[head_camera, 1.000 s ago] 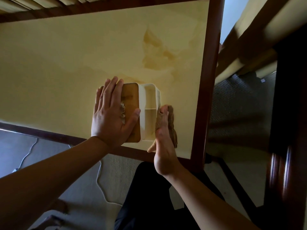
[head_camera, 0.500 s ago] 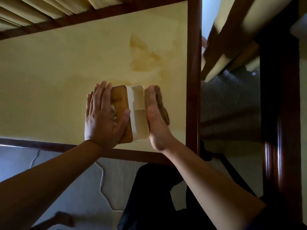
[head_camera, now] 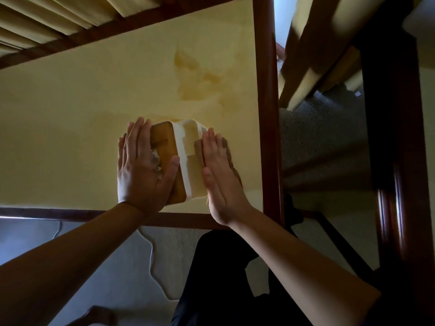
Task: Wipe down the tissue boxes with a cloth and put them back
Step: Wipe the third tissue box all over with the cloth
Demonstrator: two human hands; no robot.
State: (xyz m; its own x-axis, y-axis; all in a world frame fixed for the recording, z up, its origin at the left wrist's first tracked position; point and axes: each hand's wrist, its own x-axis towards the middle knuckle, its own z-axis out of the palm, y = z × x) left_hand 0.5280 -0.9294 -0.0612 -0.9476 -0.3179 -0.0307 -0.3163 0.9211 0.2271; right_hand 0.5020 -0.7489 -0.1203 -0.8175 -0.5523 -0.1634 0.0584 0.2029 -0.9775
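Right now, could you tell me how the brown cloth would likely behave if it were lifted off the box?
The brown cloth would probably go floppy: it lies bunched and folded under the right hand, draped against the tissue box. It looks thin, so likely light and not slippery.

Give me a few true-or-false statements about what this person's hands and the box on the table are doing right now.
1. The left hand lies flat on the tissue box's wooden lid. True.
2. The right hand is bare against the box, with no cloth. False: a brown cloth sits between that hand and the box's right side.
3. The tissue box stands on the yellow table. True.
4. A tuft of tissue shows beside the left hand. True.
5. The right hand's fingers are balled into a fist. False: they are held straight, pressing the cloth.
6. The box is lifted clear of the table. False: it rests on the tabletop.
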